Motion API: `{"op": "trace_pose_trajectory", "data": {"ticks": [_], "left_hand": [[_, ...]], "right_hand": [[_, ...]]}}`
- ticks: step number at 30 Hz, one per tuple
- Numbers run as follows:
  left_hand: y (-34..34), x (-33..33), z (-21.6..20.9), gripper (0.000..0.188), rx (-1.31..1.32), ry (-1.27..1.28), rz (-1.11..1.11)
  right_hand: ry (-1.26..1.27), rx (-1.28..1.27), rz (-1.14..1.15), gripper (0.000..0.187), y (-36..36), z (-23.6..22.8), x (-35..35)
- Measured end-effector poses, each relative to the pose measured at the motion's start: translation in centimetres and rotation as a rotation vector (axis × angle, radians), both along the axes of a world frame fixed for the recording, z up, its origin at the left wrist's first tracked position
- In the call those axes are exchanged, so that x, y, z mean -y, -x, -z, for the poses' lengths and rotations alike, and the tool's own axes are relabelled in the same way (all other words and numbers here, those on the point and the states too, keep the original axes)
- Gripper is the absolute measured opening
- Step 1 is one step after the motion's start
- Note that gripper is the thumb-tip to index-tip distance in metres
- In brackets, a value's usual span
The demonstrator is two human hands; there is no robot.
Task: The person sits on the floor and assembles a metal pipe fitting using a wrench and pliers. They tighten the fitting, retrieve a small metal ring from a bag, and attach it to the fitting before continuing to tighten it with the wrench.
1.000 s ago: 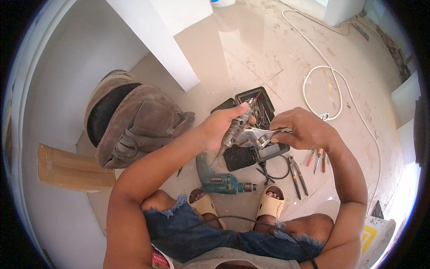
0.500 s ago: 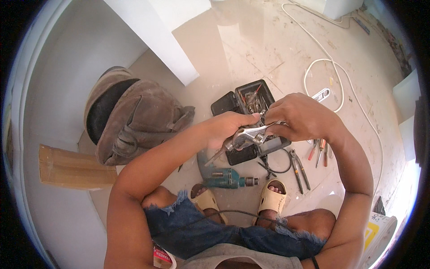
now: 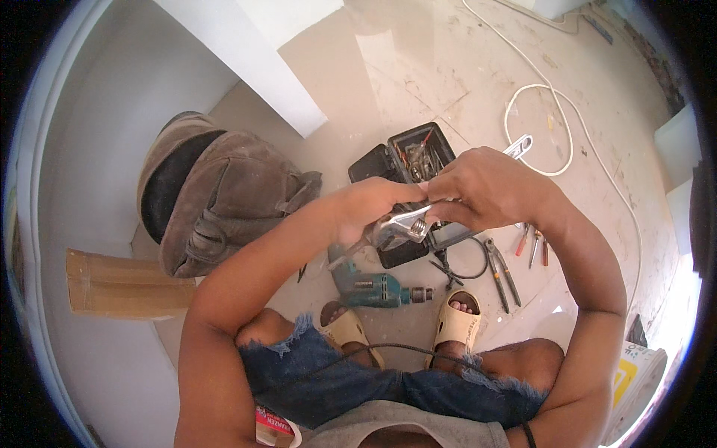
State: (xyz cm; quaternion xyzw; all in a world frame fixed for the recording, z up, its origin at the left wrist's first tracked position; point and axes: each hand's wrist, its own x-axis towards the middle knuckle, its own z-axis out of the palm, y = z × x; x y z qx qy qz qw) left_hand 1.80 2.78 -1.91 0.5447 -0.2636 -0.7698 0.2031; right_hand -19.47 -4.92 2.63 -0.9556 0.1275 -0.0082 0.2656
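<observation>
1. A person seen from above holds an adjustable wrench (image 3: 399, 228) in both hands over a dusty tiled floor (image 3: 418, 67).
2. The left hand (image 3: 370, 209) is closed around the wrench's handle end, which slants down and to the left out of the fist.
3. The right hand (image 3: 485, 187) curls over the wrench's head from above, fingers closed on its jaw end; the silver head with its knurled screw shows between the two hands.
4. The wrench is held in the air, directly above an open black toolbox (image 3: 407, 168) on the floor; it touches nothing but the hands.
5. Below the hands, a teal power drill (image 3: 377, 287) lies on the floor just ahead of the person's feet in pale sandals (image 3: 455, 325).
6. To the right of the drill lie pliers (image 3: 500, 272) and red-handled screwdrivers (image 3: 534, 243), near a loop of black cable (image 3: 467, 261).
7. A white cord (image 3: 556, 119) coils across the floor beyond the right hand.
8. A worn brown bag (image 3: 216, 201) sits well to the left, beside a piece of cardboard (image 3: 119, 284).
</observation>
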Motion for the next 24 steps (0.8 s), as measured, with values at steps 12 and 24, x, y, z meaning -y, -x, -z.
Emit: {"op": "trace_pose_trajectory", "data": {"ticks": [12, 24], "left_hand": [[-1.8, -1.3, 0.1, 0.050, -0.010, 0.131, -0.168], [-1.0, -6.6, -6.5, 0.043, 0.140, 0.386, -0.308]], "right_hand": [[0.009, 0.290, 0.050, 0.037, -0.6, 5.0, -1.3], [0.503, 0.570, -0.205, 0.050, -3.1, 1.9, -2.6]]}}
